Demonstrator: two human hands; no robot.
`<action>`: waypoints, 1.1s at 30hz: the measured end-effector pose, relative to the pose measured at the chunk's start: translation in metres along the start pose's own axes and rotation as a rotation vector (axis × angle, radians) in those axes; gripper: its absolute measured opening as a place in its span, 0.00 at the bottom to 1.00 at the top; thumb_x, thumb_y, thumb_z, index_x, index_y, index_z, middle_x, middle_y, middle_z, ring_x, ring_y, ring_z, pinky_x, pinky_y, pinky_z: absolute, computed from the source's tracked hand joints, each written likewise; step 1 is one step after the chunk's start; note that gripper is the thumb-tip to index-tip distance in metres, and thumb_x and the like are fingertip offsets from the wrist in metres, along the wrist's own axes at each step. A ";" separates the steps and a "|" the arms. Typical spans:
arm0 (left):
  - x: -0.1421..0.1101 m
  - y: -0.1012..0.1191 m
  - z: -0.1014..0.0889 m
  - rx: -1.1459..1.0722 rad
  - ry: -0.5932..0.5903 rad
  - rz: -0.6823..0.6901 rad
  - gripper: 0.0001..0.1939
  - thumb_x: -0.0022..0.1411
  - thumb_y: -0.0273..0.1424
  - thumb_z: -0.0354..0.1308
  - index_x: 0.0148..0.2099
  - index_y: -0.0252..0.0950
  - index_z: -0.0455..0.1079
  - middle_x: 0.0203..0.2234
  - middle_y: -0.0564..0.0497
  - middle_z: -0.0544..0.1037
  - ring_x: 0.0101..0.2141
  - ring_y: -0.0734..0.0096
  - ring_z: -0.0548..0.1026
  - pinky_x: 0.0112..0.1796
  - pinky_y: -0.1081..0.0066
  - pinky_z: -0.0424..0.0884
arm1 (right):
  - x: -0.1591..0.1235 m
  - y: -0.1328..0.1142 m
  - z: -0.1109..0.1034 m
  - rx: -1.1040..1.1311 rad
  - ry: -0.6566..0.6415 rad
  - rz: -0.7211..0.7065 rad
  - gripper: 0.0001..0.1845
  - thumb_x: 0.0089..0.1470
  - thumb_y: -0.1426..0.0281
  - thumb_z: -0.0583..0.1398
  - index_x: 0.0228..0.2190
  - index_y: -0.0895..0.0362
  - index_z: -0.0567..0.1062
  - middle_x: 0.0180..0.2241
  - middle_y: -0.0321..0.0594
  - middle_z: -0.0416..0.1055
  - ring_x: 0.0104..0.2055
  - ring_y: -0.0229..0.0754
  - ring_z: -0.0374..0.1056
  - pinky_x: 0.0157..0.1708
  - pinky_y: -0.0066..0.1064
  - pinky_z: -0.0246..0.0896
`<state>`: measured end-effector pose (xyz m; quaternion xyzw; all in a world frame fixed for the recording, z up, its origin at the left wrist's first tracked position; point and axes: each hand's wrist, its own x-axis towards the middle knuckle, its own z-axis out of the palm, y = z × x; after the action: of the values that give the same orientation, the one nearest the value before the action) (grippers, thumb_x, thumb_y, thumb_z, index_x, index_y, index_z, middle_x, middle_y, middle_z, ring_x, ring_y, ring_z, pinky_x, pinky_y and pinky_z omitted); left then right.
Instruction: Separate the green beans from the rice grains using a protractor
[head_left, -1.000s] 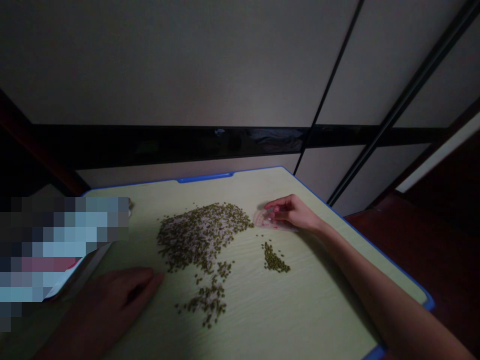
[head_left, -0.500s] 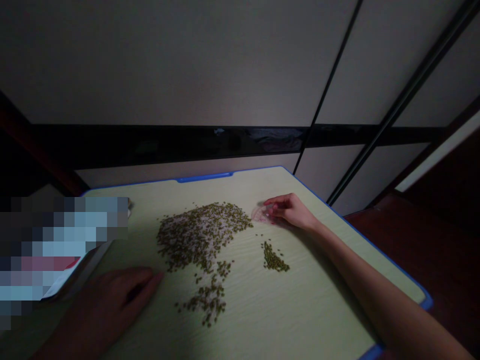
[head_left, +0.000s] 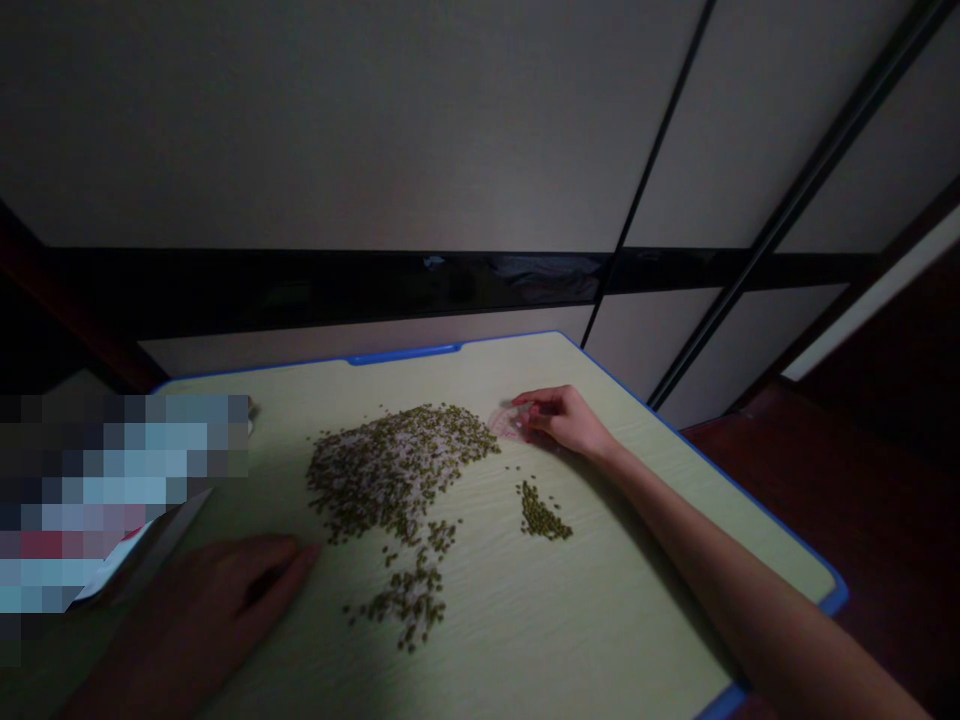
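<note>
My right hand (head_left: 566,418) pinches a clear protractor (head_left: 508,422) with reddish markings between thumb and fingers. The protractor lies low at the tabletop, its left edge beside a broad pile of mixed green beans and pale grains (head_left: 397,465). Nearer to me than that hand sits a small heap of green beans (head_left: 541,512), apart from the pile. My left hand (head_left: 225,590) rests in shadow on the table, left of the pile's near part. Its fingers are curled together with the thumb alongside, and nothing shows in them.
Everything stands on a pale table (head_left: 600,600) with a blue rim. A blurred-out, pixelated object (head_left: 112,490) covers the table's left side. Behind the table rises a cabinet front (head_left: 337,130) with a dark band. Dark reddish floor (head_left: 810,450) shows to the right.
My right hand and the protractor have moved slightly left, closer to the mixed pile. The whole view has shifted a little. My left hand stays in place.
</note>
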<state>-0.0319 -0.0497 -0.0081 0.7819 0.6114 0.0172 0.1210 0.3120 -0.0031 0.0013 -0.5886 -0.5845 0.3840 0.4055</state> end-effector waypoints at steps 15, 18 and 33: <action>-0.001 0.005 -0.003 0.010 -0.007 -0.005 0.25 0.53 0.48 0.35 0.23 0.42 0.69 0.22 0.52 0.76 0.30 0.63 0.74 0.34 0.67 0.63 | -0.004 -0.003 -0.014 -0.063 -0.123 -0.036 0.19 0.37 0.80 0.57 0.35 0.66 0.78 0.15 0.30 0.62 0.16 0.29 0.50 0.16 0.23 0.45; 0.000 0.004 -0.003 -0.004 -0.006 -0.001 0.26 0.53 0.48 0.35 0.23 0.42 0.69 0.22 0.52 0.77 0.30 0.63 0.74 0.35 0.67 0.63 | -0.004 -0.002 -0.017 -0.070 -0.134 -0.038 0.18 0.37 0.80 0.58 0.35 0.65 0.78 0.15 0.31 0.63 0.16 0.29 0.51 0.16 0.24 0.45; 0.000 0.004 -0.002 -0.024 0.031 0.002 0.25 0.52 0.49 0.37 0.22 0.42 0.70 0.22 0.52 0.77 0.29 0.63 0.74 0.34 0.66 0.64 | -0.006 0.001 -0.021 -0.036 -0.215 -0.023 0.16 0.39 0.75 0.60 0.34 0.65 0.78 0.15 0.31 0.62 0.17 0.29 0.50 0.17 0.24 0.45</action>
<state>-0.0283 -0.0506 -0.0052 0.7804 0.6123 0.0367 0.1210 0.3317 -0.0102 0.0080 -0.5444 -0.6380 0.4299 0.3343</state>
